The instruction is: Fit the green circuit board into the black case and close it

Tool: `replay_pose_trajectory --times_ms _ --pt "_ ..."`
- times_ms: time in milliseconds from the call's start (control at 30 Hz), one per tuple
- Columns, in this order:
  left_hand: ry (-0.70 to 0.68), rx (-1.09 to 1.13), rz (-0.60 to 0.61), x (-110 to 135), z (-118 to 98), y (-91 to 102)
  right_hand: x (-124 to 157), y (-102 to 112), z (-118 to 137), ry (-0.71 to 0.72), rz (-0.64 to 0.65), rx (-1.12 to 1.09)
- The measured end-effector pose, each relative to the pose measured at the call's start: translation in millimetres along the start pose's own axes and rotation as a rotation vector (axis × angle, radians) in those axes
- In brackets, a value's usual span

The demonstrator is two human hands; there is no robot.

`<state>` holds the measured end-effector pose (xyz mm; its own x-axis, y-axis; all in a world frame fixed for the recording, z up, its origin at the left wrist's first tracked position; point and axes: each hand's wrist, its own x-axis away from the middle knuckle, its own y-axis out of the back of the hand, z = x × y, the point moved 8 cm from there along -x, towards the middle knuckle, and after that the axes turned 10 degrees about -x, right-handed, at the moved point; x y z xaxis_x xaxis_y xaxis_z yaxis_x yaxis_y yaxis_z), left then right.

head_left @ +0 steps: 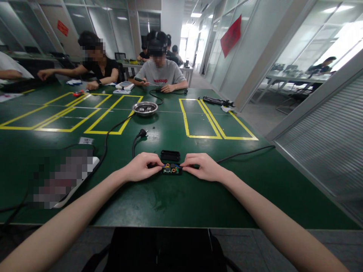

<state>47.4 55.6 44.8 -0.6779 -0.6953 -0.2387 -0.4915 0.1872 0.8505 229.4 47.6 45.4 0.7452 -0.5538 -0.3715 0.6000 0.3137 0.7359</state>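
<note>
An opened power adapter (171, 169), a black case half with a circuit board, copper coils and other parts showing, lies on the green table between my hands. My left hand (144, 166) pinches its left end between thumb and fingers. At the right end, my right hand (200, 167) grips it in a similar pinch. Just behind sits the black cover half (170, 155), hollow side up. A power plug (142, 133) on a black cord stands farther back; its cord runs down toward my left hand. Another black cable (246, 153) leads rightward from behind my right hand.
A metal dish (145, 108) holds small metal parts. Yellow tape (103, 132) marks rectangles on the table (181, 204). A blurred device with a white edge (69, 177) lies left, a black tripod-like object (218, 101) far right. Co-workers (160, 71) sit across the table.
</note>
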Motion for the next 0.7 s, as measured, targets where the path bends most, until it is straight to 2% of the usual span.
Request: replay_pose_trajectory --times_ms 233,433,600,700 --pt "0.046 -0.042 -0.079 -0.3 3.7 3.5 -0.9 -2.7 3.3 -0.012 0.056 0.156" --pt "0.023 -0.044 -0.041 0.4 2.6 -1.3 1.3 -7.3 2.8 -0.035 0.147 0.196" --pt "-0.009 -0.111 -0.048 0.9 1.6 0.2 0.4 -7.4 4.5 0.002 0.142 0.294" --pt "0.008 -0.16 -0.091 1.1 4.7 5.1 -1.1 -7.7 3.5 0.03 0.089 0.263"
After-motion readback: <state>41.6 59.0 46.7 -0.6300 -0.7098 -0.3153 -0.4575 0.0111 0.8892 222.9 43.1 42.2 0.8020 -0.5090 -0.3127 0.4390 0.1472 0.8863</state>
